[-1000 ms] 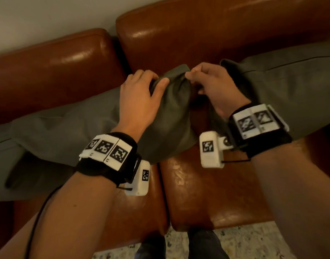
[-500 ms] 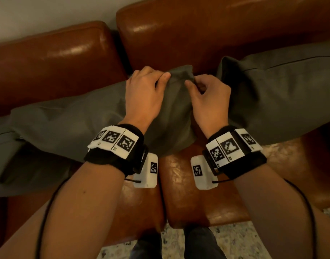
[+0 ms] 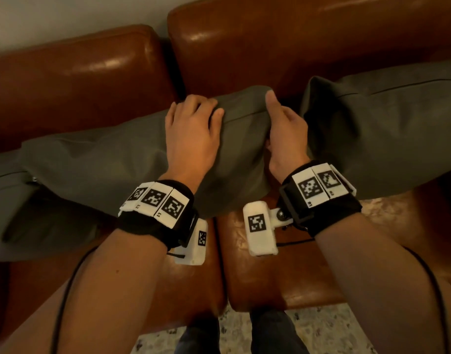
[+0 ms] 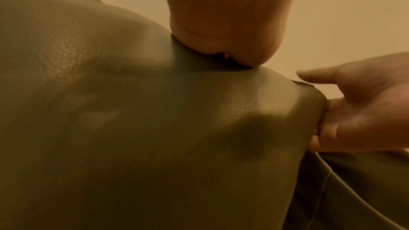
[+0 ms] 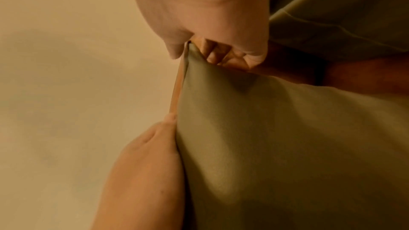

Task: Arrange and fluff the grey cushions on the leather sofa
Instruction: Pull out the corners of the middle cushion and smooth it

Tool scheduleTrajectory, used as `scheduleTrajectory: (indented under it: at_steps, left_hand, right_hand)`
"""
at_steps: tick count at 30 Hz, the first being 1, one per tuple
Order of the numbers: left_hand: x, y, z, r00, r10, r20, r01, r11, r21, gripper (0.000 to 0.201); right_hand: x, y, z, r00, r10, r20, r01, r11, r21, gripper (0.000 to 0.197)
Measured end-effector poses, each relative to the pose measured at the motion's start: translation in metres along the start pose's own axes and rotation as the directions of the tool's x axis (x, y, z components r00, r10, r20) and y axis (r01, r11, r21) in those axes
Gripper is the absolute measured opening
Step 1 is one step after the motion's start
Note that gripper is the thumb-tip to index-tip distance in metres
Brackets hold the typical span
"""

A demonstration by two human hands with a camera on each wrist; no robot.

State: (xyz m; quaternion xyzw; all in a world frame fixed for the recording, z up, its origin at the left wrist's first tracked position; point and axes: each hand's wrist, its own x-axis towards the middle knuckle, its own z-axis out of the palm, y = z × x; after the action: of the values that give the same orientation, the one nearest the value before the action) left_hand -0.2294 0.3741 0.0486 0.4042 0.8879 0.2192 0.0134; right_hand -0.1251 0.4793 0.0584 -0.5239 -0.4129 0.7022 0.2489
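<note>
A grey cushion (image 3: 104,159) lies across the brown leather sofa, its right end lifted between my hands. My left hand (image 3: 201,108) grips its top edge, fingers curled over the far side. In the left wrist view the thumb (image 4: 221,24) digs into the cushion (image 4: 155,128). My right hand (image 3: 275,116) holds the cushion's right end, thumb pointing up. The right wrist view shows the right hand (image 5: 199,46) pinching the corner seam of the cushion (image 5: 287,146). A second grey cushion (image 3: 385,129) leans against the backrest just right of my right hand.
The sofa backrest (image 3: 66,80) rises behind the cushions, and the seat (image 3: 283,282) lies under my wrists. Another grey cushion (image 3: 4,205) lies at the far left. A patterned rug (image 3: 347,333) and my legs (image 3: 244,335) are below the seat's front edge.
My hands, close together on the cushion's corner before, have drawn apart. The right hand has turned thumb up on the end, and that end now stands fuller between them.
</note>
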Motion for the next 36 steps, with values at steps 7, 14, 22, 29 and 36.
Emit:
scheduleTrajectory:
  at_steps: [7,14,22,29,36]
  left_hand:
    - [-0.014,-0.014,-0.011,0.997,-0.043,0.060,0.033,0.986,0.161,0.051]
    - [-0.033,-0.032,-0.023,0.993,0.017,0.114,-0.029,0.994,0.105,0.055]
    - [-0.051,-0.136,-0.060,0.962,-0.226,0.151,0.163,0.925,0.342,0.071]
    - [-0.072,-0.194,-0.103,0.874,-0.483,-0.056,0.482,0.846,0.227,0.063]
    - [-0.075,-0.196,-0.095,0.612,-0.784,-0.101,0.595,0.542,-0.594,0.049]
  right_hand:
    - [0.015,-0.001,-0.004,0.986,-0.012,-0.166,0.008,1.000,-0.025,0.035]
    - [-0.018,0.018,0.043,0.623,-0.322,0.713,0.770,0.086,-0.633,0.047]
    - [0.004,0.038,0.021,0.729,-0.260,0.634,0.648,-0.039,-0.761,0.054]
    - [-0.003,0.029,0.022,0.735,-0.474,0.485,0.530,-0.046,-0.847,0.056]
    - [-0.002,0.014,0.007,0.900,-0.313,-0.303,0.137,0.863,-0.487,0.025]
